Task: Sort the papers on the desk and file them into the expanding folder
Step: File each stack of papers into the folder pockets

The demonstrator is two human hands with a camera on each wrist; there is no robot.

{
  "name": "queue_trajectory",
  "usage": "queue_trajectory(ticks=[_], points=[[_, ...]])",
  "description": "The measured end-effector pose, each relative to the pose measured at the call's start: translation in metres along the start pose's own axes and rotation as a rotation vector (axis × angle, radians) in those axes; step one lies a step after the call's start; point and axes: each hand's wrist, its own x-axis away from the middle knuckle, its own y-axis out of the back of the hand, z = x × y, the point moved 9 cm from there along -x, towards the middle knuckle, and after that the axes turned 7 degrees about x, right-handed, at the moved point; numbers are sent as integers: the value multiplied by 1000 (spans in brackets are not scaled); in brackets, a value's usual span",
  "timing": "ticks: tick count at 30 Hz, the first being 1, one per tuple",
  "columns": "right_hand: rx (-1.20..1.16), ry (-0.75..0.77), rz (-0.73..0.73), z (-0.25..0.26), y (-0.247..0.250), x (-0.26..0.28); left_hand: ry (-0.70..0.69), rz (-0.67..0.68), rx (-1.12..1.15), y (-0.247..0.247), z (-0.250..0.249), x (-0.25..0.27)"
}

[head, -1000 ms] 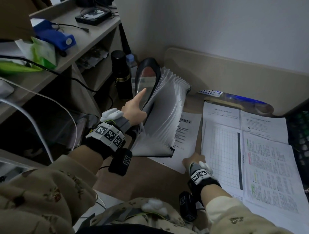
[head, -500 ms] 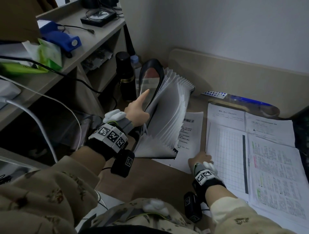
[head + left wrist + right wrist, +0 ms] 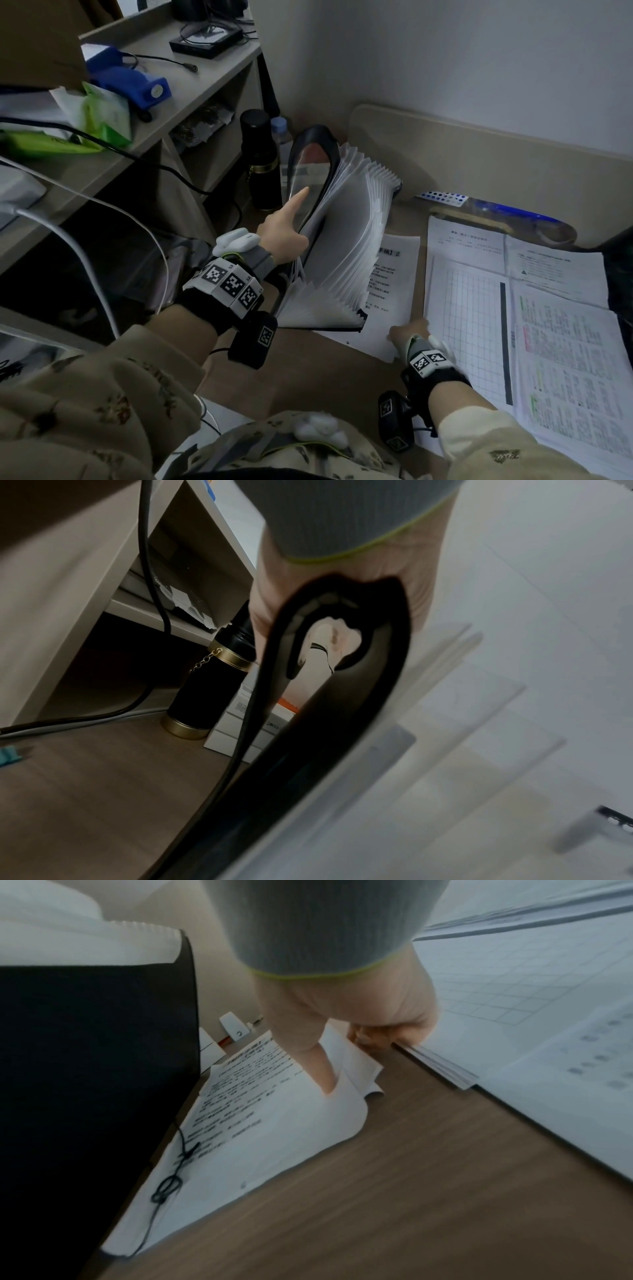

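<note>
The black expanding folder (image 3: 346, 240) stands tilted on the desk with its white pockets fanned open toward the right. My left hand (image 3: 284, 236) grips its front cover (image 3: 335, 723), one finger stretched up along it. A printed sheet (image 3: 394, 274) lies partly under the folder. My right hand (image 3: 409, 334) pinches that sheet's near right corner (image 3: 342, 1085), thumb on top and fingers curled beneath, and the corner is lifted off the desk. A grid sheet (image 3: 469, 308) and other printed papers (image 3: 565, 342) lie spread out to the right.
A black flask (image 3: 260, 161) and a white box (image 3: 236, 737) stand behind the folder by the shelf unit (image 3: 164, 113), where cables hang. A clear blue-tinted item (image 3: 496, 212) lies at the desk's back edge. Bare wood (image 3: 411, 1191) shows near me.
The view has shifted a little. Both hands keep their places: the left on the folder's cover, the right at the printed sheet's corner.
</note>
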Motion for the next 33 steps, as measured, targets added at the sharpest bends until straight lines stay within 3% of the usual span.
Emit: queue_trajectory(ticks=[5, 14, 23, 33], points=[[-69, 146, 54, 5, -7, -4, -1, 16, 6, -1, 1, 0], [-34, 253, -11, 17, 10, 4, 4, 14, -6, -5, 0, 0], [-33, 128, -84, -12, 38, -2, -7, 1, -29, -7, -4, 1], [-268, 77, 42, -42, 31, -8, 12, -6, -75, -15, -9, 5]])
